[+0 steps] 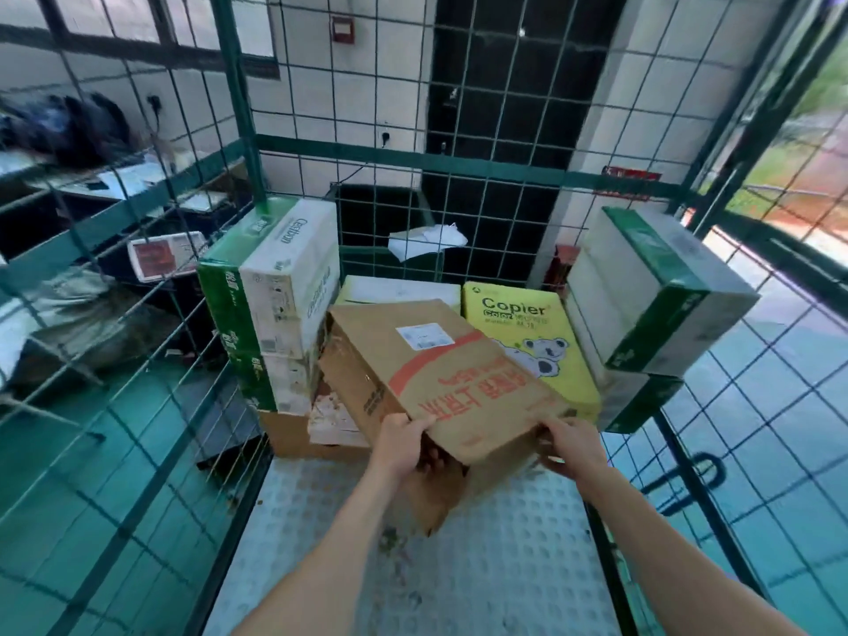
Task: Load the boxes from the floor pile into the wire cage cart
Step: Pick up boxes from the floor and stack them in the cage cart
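Both hands, left hand (404,445) and right hand (573,445), clamp the near edge of a tilted brown carton (440,374) inside the wire cage cart (463,163). Its far end leans on stacked boxes; it could slide or topple the tissue packs (275,296), which read "Cestbon". The yellow box (527,328) reads "Copier".

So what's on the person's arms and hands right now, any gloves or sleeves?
Nothing is worn that shows. The left hand and right hand are ungloved, with no rings or watch visible. Both forearms are uncovered all the way to the frame's bottom edge, so any sleeve ends out of view.
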Demonstrator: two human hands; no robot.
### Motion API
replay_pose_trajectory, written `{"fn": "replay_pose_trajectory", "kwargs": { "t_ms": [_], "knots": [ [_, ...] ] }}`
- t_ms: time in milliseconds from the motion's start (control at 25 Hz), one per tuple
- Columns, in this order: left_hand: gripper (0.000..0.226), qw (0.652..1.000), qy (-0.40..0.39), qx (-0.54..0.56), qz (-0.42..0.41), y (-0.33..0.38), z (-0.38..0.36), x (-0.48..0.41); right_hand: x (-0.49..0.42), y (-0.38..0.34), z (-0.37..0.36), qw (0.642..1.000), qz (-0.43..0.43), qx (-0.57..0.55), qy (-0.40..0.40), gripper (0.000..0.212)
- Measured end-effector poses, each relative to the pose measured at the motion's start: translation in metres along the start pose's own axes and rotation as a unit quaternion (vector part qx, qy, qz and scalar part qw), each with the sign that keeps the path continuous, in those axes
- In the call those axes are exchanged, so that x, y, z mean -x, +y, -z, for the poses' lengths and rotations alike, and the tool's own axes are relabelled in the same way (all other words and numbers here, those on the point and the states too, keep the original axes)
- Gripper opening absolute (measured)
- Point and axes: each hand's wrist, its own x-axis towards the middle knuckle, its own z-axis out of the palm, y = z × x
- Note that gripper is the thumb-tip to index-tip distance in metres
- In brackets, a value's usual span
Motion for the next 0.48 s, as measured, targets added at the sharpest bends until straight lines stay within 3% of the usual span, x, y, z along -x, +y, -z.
{"fn": "replay_pose_trajectory", "kwargs": {
  "t_ms": [160, 320, 480],
  "knots": [
    [0.021, 0.998, 0.023, -0.002, -0.057, 0.025, -0.041, -0.041, -0.033, -0.035, 0.012, 0.998, -0.022, 0.021, -0.063, 0.041],
    [0.021, 0.998, 0.007, -0.026, -0.055, 0.033, -0.088, -0.078, -0.058, -0.051, 0.017, 0.986, -0.021, 0.109, -0.124, 0.056],
    [0.041, 0.999, 0.024, -0.032, -0.027, 0.010, -0.123, -0.119, -0.090, -0.047, 0.023, 0.989, -0.004, 0.111, -0.101, 0.053]
  ]
}}
